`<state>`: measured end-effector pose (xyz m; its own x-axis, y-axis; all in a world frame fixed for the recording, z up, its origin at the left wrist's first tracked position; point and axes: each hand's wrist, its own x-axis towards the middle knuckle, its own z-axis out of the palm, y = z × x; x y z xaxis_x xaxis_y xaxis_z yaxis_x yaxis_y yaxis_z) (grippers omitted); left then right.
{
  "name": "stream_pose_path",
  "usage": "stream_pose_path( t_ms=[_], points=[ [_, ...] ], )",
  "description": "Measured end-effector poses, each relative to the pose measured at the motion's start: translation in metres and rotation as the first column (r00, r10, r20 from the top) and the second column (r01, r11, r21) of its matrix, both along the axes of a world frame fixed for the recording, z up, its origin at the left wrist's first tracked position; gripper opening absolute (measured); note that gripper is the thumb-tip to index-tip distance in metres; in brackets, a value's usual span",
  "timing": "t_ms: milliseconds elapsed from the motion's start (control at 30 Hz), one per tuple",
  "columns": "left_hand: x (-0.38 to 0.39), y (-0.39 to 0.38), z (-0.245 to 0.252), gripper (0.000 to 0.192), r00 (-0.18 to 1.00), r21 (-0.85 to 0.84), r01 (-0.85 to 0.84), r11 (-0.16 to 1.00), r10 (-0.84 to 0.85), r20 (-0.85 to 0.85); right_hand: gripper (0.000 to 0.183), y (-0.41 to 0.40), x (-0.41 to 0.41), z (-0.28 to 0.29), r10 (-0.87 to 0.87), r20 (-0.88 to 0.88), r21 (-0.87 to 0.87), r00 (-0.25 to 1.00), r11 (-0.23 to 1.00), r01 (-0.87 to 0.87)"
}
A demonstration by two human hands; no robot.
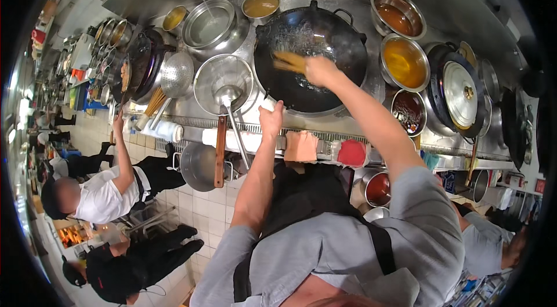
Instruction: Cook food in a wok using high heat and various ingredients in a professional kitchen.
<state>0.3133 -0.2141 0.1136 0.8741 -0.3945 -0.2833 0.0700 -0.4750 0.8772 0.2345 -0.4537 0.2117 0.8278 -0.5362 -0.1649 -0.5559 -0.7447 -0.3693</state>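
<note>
My right hand (321, 71) grips a bamboo wok brush (289, 62), blurred, over the inside of a large black wok (348, 59). Water glistens and splashes in the wok. At the wok's near left rim, my left hand (271, 119) is closed around a white cloth (266, 103), mostly hidden by the fingers. Left of the wok, a wire-mesh strainer (204, 89) with a wooden handle (221, 150) lies on the steel range, and a steel ladle (228, 96) rests on it.
Steel bowls of yellow oil (404, 65) and dark sauce (409, 113) line the right side. A water pot (209, 24) stands back left, with a perforated skimmer (177, 74) nearby. Folded cloths (301, 146) lie along the front edge. A co-worker (109, 194) handles another wok at left.
</note>
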Motion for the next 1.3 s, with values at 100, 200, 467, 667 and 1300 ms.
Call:
stream_pose_path(
  t_ms=[100, 200, 467, 667, 1300],
  points=[
    [-0.001, 0.034, 0.036, 0.056, 0.948, -0.076, -0.013, 0.997, -0.012, -0.317, 0.034, -0.011, -0.082, 0.028, 0.206, -0.142, 0.028, 0.968, 0.978, -0.204],
    [-0.016, 0.078, 0.053, 0.043, 0.949, -0.197, 0.048, 0.979, -0.107, -0.296, 0.038, -0.067, -0.109, 0.051, 0.266, -0.196, 0.069, 0.944, 0.964, -0.258],
    [-0.051, 0.136, 0.042, 0.032, 0.892, -0.175, 0.145, 0.974, -0.206, -0.403, 0.030, -0.008, -0.024, -0.014, 0.050, 0.056, 0.050, 0.997, 0.997, -0.052],
    [-0.065, 0.182, 0.067, 0.026, 0.867, -0.102, 0.081, 0.991, -0.121, -0.483, 0.029, 0.001, -0.049, 0.042, 0.061, -0.176, -0.002, 0.982, 0.998, -0.062],
    [-0.072, 0.209, 0.065, 0.022, 0.890, -0.104, 0.172, 0.980, -0.200, -0.411, 0.030, 0.060, -0.029, -0.025, -0.073, 0.162, 0.133, 0.984, 0.990, 0.052]
  ],
)
